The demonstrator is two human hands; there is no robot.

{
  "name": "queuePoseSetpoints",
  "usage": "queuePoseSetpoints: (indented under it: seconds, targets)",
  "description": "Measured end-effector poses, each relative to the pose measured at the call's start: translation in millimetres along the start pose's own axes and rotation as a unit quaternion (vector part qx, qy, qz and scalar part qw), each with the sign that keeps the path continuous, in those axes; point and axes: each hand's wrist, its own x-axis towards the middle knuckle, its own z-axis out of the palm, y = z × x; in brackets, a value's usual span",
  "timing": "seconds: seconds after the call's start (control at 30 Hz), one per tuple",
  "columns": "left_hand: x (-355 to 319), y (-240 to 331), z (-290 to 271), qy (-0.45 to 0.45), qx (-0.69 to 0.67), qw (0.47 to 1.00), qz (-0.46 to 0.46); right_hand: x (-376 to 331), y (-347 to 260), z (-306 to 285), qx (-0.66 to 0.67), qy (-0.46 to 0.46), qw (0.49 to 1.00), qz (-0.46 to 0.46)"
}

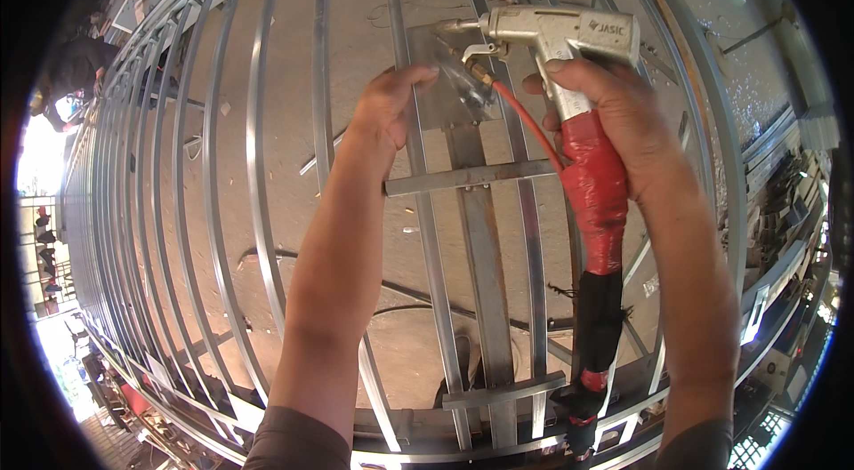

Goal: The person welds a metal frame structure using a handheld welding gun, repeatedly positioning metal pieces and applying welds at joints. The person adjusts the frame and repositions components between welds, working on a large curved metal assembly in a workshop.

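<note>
My right hand [614, 105] grips the handle of a silver welding gun [556, 25], its lower part wrapped in red tape [594, 176]. Leftward points its thin nozzle [454, 26], with the tip close to an upright metal bar [425, 239]. A thin red hose [527, 114] runs from a brass fitting [480, 72] under the nozzle to the taped handle. My left hand [391, 101] is closed round that same bar, just below the nozzle, its thumb laid across it. Something shiny and see-through, blurred, shows between the hands.
Many parallel metal bars [258, 114] form a large frame around me. A short crosspiece [480, 176] lies over the bars below my hands, another [503, 390] nearer. Dark cable [418, 297] lies on the concrete floor [267, 283]. A person [84, 70] is at the far left.
</note>
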Motion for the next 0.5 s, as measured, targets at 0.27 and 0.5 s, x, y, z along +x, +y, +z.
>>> queuePoseSetpoints:
  seconds: [0.27, 0.5]
  targets:
    - [-11.9, 4.1, 3.1, -0.042, -0.053, 0.998, -0.007, 21.1, 36.2, 6.0, 0.055, -0.019, 0.998, 0.021]
    - [-16.5, 3.6, 4.3, -0.071, -0.071, 0.995, 0.005, 32.3, 44.9, 16.7, 0.069, 0.006, 0.997, -0.018]
